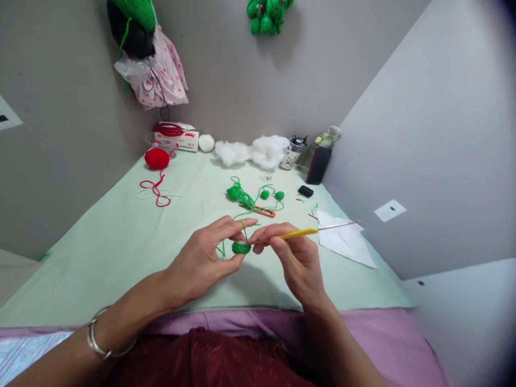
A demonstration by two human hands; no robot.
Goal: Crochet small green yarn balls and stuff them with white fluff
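Between its thumb and fingers, my left hand (207, 250) holds a small green crocheted piece (241, 248), with green yarn running up over the raised index finger. My right hand (296, 255) grips a crochet hook (299, 233) with a yellow handle; its metal end sticks out to the right, and the other end meets the edge of the green piece. Just beyond my hands lie a green yarn ball (233, 193), tangled green strands, two small green balls (265, 194) (279, 195) and orange-handled snips (264, 211).
Red yarn (157, 159), a box (183, 141), a white ball (207, 143) and white stuffing (268, 152) line the back. At the right are a cup (290, 156), a phone (319, 165), a black object (306, 191) and white paper (342, 239).
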